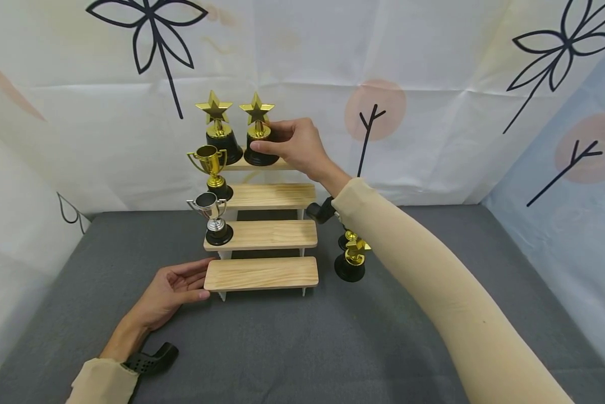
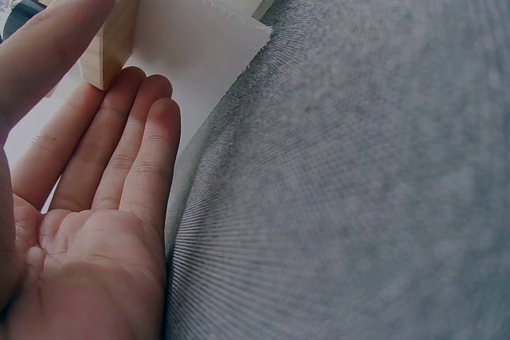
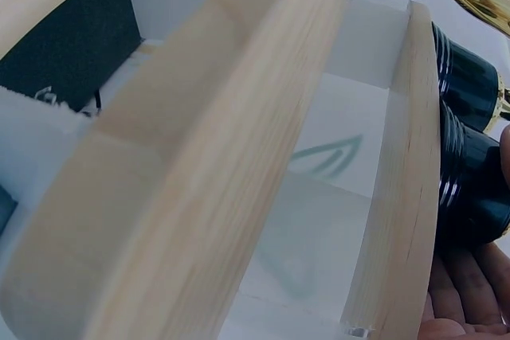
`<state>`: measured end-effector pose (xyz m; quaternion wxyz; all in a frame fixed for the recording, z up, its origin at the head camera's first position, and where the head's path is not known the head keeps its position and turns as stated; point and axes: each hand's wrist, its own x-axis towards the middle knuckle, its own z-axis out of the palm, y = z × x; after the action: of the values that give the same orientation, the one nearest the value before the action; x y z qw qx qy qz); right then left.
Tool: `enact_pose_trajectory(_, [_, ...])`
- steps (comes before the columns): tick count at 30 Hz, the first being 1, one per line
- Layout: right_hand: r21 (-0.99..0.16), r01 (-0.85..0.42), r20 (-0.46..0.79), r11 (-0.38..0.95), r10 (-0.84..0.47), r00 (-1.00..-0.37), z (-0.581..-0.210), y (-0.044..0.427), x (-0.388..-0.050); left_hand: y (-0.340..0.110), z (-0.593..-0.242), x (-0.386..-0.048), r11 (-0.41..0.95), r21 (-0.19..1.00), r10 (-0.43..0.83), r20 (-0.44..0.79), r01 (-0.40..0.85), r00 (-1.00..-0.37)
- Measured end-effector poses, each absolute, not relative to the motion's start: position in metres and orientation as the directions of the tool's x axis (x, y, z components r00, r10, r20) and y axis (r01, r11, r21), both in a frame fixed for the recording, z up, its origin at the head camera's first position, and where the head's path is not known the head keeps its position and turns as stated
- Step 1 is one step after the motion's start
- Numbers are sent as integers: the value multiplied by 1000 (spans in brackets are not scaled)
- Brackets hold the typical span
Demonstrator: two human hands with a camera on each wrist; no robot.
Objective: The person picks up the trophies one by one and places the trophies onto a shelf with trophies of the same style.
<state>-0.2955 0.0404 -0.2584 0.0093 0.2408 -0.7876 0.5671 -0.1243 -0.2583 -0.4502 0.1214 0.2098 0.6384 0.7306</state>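
My right hand (image 1: 299, 146) pinches the black base of a gold star trophy (image 1: 258, 132), which stands on the top shelf; in the right wrist view its fingers (image 3: 470, 288) lie beside that base. Just left of it stands another star trophy (image 1: 221, 134). A gold cup (image 1: 213, 168) is on the shelf below, and a silver cup (image 1: 214, 216) is one lower, both at the left ends. My left hand (image 1: 173, 289), palm up with fingers nearly straight, touches the left end of the lowest wooden shelf (image 1: 262, 274); the left wrist view shows the fingertips (image 2: 162, 113) by its white support (image 2: 199, 45).
Right of the stand, a gold star trophy (image 1: 351, 264) stands on the grey cloth (image 1: 292, 348), with another gold trophy (image 1: 350, 235) behind it, partly hidden by my right forearm. Patterned white cloth (image 1: 302, 56) hangs behind the stand.
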Motion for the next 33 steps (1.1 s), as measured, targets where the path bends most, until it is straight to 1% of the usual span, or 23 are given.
enact_pose_trajectory(8, [-887,-389,288,249,-360,-887,-259,41,-294,-259,-451,-125,-160,983,457,151,86,-876])
enact_pose_trajectory(15, [-888,-378,274,260,-360,-892,-258,41,-293,-260,-452,-125,-147,987,444,130,71,-887])
enact_pose_trajectory(25, [-891,-383,280,243,-369,-886,-258,48,-290,-259,-450,-124,-143,985,443,148,93,-884])
enact_pose_trajectory(33, [-904,-367,270,218,-373,-888,-259,57,-289,-259,-450,-124,-133,988,438,129,78,-890])
